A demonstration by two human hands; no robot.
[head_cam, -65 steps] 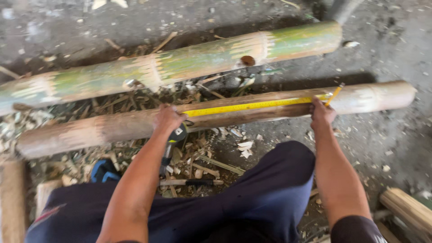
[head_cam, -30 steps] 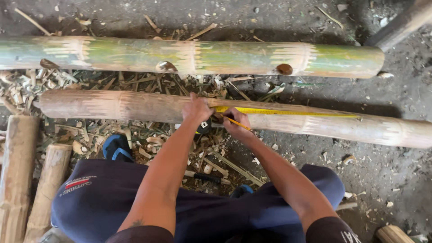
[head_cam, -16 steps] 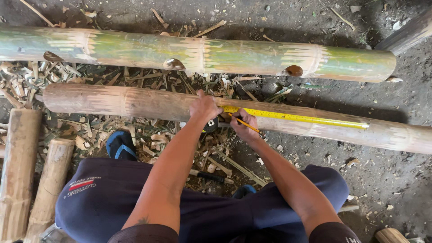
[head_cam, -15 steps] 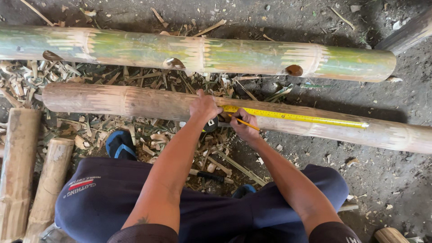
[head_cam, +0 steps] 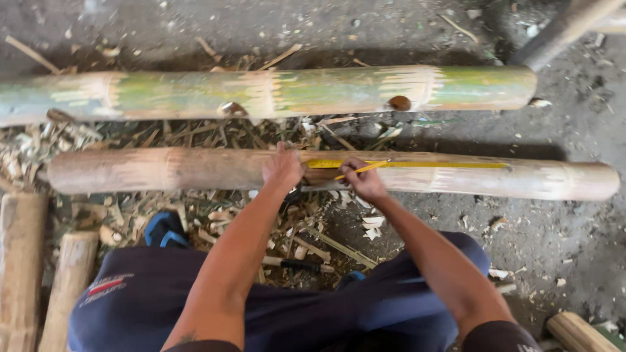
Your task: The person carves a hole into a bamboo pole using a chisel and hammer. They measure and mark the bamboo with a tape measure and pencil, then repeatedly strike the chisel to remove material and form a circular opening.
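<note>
left hand (head_cam: 282,168): mid-frame, palm down, fingers spread flat, arm extended | right hand (head_cam: 362,180): just right of it, fingers pinched shut, forearm angled from lower right

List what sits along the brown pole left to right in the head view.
Bare left end of the brown bamboo pole → left hand pressing on it → right hand holding a yellow pencil → yellow tape measure stretched along the top → bare right end.

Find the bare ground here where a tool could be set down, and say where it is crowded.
Free: the grey floor right of the knee, below the brown pole, and the strip above the green pole. Crowded: shavings between the poles and around both hands.
</note>
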